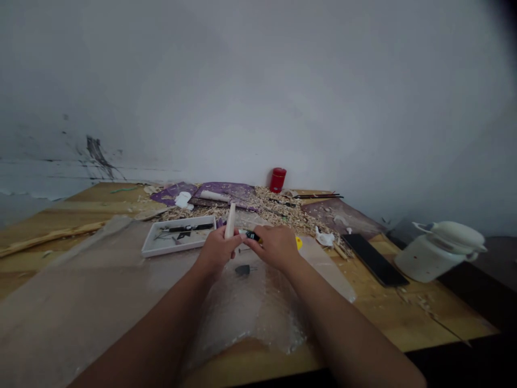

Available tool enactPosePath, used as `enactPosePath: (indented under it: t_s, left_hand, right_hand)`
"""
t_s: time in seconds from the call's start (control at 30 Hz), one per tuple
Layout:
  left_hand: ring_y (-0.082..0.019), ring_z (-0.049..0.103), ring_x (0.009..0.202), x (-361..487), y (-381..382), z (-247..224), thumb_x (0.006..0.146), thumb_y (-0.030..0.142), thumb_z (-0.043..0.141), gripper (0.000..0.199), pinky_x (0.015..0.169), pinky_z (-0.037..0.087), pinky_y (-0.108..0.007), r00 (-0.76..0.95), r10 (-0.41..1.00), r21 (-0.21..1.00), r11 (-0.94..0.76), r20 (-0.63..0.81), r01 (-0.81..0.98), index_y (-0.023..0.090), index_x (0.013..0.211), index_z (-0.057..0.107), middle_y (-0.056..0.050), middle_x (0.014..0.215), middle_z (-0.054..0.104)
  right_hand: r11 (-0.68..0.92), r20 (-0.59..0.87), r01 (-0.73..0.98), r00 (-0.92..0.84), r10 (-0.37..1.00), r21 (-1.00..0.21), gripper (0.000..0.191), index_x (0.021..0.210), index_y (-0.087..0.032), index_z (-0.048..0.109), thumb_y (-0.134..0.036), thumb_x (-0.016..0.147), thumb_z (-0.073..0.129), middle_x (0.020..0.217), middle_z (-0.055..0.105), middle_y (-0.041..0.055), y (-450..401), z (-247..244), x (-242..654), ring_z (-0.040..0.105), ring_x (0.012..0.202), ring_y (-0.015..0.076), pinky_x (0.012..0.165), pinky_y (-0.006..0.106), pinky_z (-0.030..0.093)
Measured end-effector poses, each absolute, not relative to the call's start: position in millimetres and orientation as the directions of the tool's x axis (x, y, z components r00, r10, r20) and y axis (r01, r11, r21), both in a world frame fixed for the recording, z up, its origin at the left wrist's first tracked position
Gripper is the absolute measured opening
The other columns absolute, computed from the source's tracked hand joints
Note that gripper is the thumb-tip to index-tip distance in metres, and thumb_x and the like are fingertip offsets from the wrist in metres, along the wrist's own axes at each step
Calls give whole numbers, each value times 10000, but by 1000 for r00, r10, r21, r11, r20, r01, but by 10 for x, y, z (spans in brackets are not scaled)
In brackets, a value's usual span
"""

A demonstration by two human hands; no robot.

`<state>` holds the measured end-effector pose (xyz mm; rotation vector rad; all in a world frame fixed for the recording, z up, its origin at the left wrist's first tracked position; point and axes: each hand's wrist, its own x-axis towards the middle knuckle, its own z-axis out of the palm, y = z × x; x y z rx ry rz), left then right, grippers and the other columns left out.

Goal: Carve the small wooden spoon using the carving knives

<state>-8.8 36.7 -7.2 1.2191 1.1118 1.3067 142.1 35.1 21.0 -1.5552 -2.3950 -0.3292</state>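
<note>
My left hand [218, 249] is closed around a pale, slim wooden stick [230, 221], which stands nearly upright out of the fist. Close beside it, my right hand [277, 245] grips a black-handled knife [253, 235]; its blade is too blurred to make out. Both hands almost meet at the lower part of the stick. Something yellow [299, 243] shows past the right hand, and I cannot tell whether it belongs to the handle. Below the hands, a small dark flat piece [243, 270] lies on the clear plastic sheet [250, 312].
A white tray [173, 250] with tools stands left of my hands. Wood shavings [278, 210] heap behind them, near a red canister [278, 180]. To the right are a black phone [375, 260] and a white jug [438, 256]. A long stick [52, 238] lies left.
</note>
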Motion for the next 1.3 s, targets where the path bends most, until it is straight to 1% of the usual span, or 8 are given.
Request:
enactPosePath:
  t_s: [0.1,0.23,0.37,0.53,0.7,0.93,1.13,1.3]
  left_hand:
    - [-58,360,340,-117,418,-93,580,296,645,212,329,266,-178,-96,993,995,-72,65,-65,145,638,508,55,430,407]
    - [-49,318,322,-180,450,-47,602,315,629,220,333,261,-169,-214,977,970,-43,-9,-239,157,632,478,80,395,346]
    - [-46,283,318,-187,401,13,651,408,571,281,339,267,-169,-61,992,914,78,-111,-398,159,600,451,90,382,286]
    - [-51,289,323,-165,345,39,713,488,469,343,355,293,-191,118,985,833,170,-126,-527,154,638,464,80,400,294]
    - [-65,334,344,-192,337,28,733,427,477,294,376,321,-202,173,979,855,179,-106,-486,141,677,507,60,397,337]
    - [-60,361,344,-184,335,35,694,445,515,305,345,309,-187,88,992,909,117,-89,-400,140,687,518,45,466,427]
    - [-48,348,369,-154,350,36,689,426,539,274,352,272,-151,18,1000,922,-2,10,-386,166,757,488,66,462,400]
    - [-53,344,378,-140,364,14,709,481,477,321,364,284,-165,-56,998,923,-1,-22,-385,163,752,484,63,473,395]
  right_hand:
    - [422,299,904,-423,855,71,504,871,-206,554,-588,809,230,792,627,51,328,224,1390,563,701,178,610,272,292]
    - [440,290,895,-442,849,76,517,865,-207,549,-599,804,217,801,631,51,299,230,1388,567,705,185,614,280,298]
    - [422,333,905,-414,847,51,495,843,-218,548,-591,810,224,785,632,30,311,208,1424,568,689,175,589,260,293]
    - [446,356,895,-414,838,-11,497,831,-218,551,-587,816,218,774,632,20,350,170,1447,565,696,158,554,227,269]
    - [570,343,821,-527,778,-33,493,784,-207,554,-584,814,238,742,623,3,332,167,1435,547,668,131,534,223,243]
    - [677,320,735,-632,706,-41,481,803,-214,554,-563,828,224,714,604,-14,308,125,1398,527,641,115,536,220,249]
    - [711,293,703,-676,676,-20,505,771,-201,539,-579,823,209,675,606,-13,275,108,1356,520,595,116,503,233,204]
    - [715,274,699,-685,675,-15,502,777,-193,544,-579,821,227,686,611,-1,296,89,1349,517,590,116,510,239,205]
